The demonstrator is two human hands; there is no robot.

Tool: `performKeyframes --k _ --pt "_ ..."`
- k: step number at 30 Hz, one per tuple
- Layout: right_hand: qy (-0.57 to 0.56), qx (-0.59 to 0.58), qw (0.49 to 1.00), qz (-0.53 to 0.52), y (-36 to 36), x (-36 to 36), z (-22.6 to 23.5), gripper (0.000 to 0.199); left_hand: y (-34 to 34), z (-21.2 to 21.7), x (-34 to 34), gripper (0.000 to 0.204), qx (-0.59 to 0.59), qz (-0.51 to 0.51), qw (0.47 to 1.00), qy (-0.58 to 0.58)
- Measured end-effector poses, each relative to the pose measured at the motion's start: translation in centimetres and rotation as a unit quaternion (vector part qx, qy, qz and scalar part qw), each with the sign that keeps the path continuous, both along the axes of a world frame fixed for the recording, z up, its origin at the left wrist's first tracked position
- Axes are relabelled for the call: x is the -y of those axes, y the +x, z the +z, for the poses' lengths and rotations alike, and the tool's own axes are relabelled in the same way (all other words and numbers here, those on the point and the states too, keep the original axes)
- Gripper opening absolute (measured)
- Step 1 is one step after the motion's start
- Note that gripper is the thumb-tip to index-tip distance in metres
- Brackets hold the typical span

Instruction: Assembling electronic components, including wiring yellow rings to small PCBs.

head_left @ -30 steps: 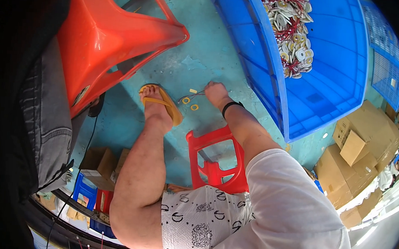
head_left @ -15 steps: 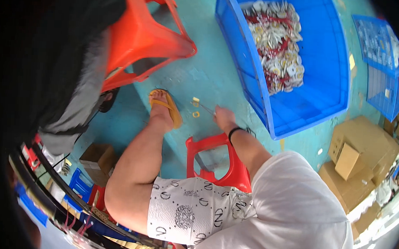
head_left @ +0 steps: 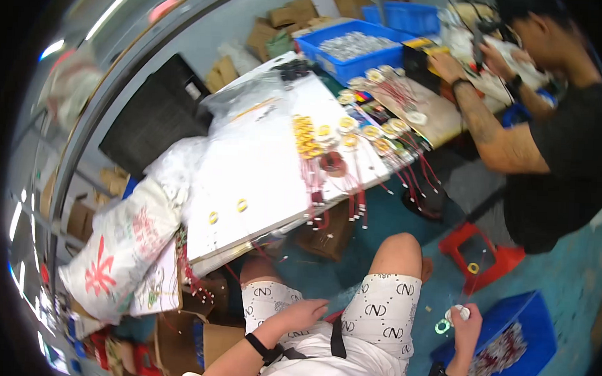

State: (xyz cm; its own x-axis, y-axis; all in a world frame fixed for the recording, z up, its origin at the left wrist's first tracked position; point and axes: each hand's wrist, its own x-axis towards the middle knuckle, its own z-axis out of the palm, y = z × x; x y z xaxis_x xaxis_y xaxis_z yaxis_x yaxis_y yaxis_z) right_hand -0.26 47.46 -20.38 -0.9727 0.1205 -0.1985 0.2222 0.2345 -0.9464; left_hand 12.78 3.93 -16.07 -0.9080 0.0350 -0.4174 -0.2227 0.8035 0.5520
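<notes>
My right hand [head_left: 467, 328] is closed on a small white disc [head_left: 457, 313], low at the right, above a blue crate [head_left: 540, 326]. A pale, greenish glowing ring [head_left: 442, 326] shows just beside that disc; whether it hangs from my fingers I cannot tell. A small yellow ring [head_left: 473, 268] appears farther up, against a red stool [head_left: 451, 245]. Over my lap, my left hand [head_left: 303, 316] has its fingers loosely stretched out, with nothing visible in them. The blue crate holds many pale pieces with red wires.
A white worktable [head_left: 247, 179] carries yellow pieces [head_left: 306, 136], white-and-yellow discs and red wires overhanging its edge. A co-worker [head_left: 551, 145] in dark clothing sits at the right, holding a black tool. A white sack [head_left: 120, 261] and cardboard box [head_left: 173, 344] are at the left.
The view has swung from the floor to the worktable. My right hand, earlier reaching low near yellow rings on the floor, now holds a white disc above the crate. My left hand has come into view.
</notes>
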Motion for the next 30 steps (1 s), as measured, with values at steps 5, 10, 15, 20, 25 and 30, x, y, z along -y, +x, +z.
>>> performKeyframes --k 5,10,15,20,25,30 --pt "-0.113 -0.036 0.980 0.162 -0.6 7.9 17.7 0.015 6.4 0.4 5.2 0.038 -0.102 0.143 0.984 0.016" --pt "-0.075 -0.070 0.928 0.358 -2.9 18.4 28.5 0.015 8.7 -0.5 6.3 0.033 -0.167 0.234 0.958 0.021" --pt "-0.092 -0.059 0.885 0.453 -6.1 33.8 33.0 0.022 9.9 -1.3 7.7 0.030 -0.214 0.290 0.932 0.042" --pt "-0.115 -0.015 0.887 0.448 -10.3 46.4 32.0 0.026 10.7 -1.2 8.8 0.025 -0.243 0.325 0.912 0.064" --pt "0.123 -0.104 0.885 0.438 -14.9 51.1 23.5 0.040 10.3 -1.9 9.8 0.020 -0.297 0.337 0.891 0.068" --pt "0.292 -0.163 0.845 0.417 -14.5 51.8 22.6 0.060 9.3 -2.1 10.7 0.018 -0.276 0.344 0.894 0.083"
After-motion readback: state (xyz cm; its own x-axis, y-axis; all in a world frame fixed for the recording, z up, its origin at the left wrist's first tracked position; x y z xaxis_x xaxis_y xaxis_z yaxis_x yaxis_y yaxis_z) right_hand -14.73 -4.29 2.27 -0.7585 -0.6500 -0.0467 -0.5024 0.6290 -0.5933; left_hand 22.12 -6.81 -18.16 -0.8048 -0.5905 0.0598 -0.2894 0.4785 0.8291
